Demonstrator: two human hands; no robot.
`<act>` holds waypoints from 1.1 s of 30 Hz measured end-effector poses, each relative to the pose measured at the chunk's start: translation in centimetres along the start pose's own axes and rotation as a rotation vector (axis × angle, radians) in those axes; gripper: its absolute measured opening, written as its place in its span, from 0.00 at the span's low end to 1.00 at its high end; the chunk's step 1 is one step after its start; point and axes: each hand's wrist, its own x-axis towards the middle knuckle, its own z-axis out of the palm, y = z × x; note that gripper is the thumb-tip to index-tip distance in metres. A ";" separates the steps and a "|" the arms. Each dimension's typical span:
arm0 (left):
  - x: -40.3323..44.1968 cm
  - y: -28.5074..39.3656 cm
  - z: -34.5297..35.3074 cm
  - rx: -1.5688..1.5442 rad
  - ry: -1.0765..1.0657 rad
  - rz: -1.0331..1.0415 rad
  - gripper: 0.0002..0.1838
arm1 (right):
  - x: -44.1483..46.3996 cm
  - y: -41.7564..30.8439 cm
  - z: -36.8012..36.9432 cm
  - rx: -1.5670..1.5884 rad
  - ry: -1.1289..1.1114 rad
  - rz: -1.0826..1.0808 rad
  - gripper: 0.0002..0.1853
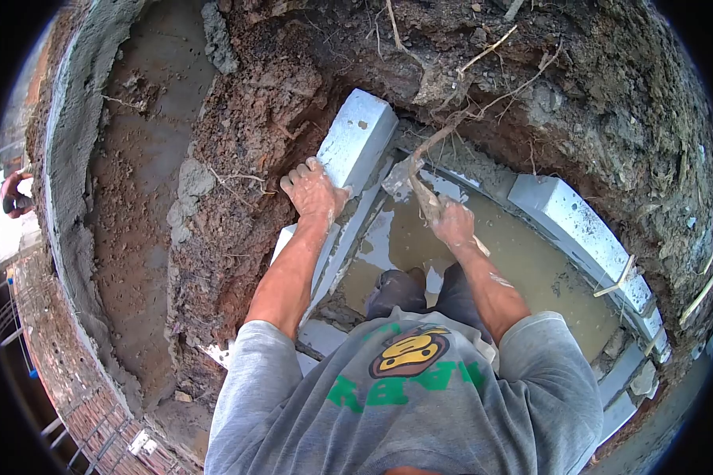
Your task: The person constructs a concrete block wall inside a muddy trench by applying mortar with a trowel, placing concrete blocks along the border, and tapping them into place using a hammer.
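A long pale grey block (359,138) lies on the wall line at the dug bank, its far end against the soil. My left hand (314,190) grips its near end, fingers along the left edge and thumb at the right. In my right hand (454,224) is a mortar-smeared trowel (398,180), its grey blade just right of the block and its handle end showing below my fist. A thick root (440,136) hangs close to the blade, and partly overlaps the tool from this viewpoint.
Muddy water (523,261) fills the pit around my legs. More pale blocks (590,229) line its right side, with sticks across them. Steep soil (610,103) with roots rises ahead. To the left runs a curved mortar-coated wall (71,182). Another person (16,194) is at the far left.
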 end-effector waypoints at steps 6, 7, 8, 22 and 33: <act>0.7 0.7 0.2 0.014 0.039 -0.014 0.47 | 6.5 -1.5 -0.7 -0.117 -0.093 -0.119 0.18; 0.6 0.4 0.7 0.017 0.039 -0.006 0.46 | 5.4 -1.2 -0.4 -0.119 -0.097 -0.099 0.18; 0.5 0.3 0.9 0.015 0.053 -0.001 0.45 | 4.7 -1.0 -0.4 -0.101 -0.113 -0.075 0.18; -0.2 0.2 -0.1 -0.016 0.037 -0.037 0.46 | 1.7 -0.9 -0.1 -0.096 -0.163 -0.038 0.19; -0.7 -0.7 1.0 -0.155 0.121 -0.076 0.41 | -12.4 -6.1 -11.1 0.391 -0.525 -0.127 0.21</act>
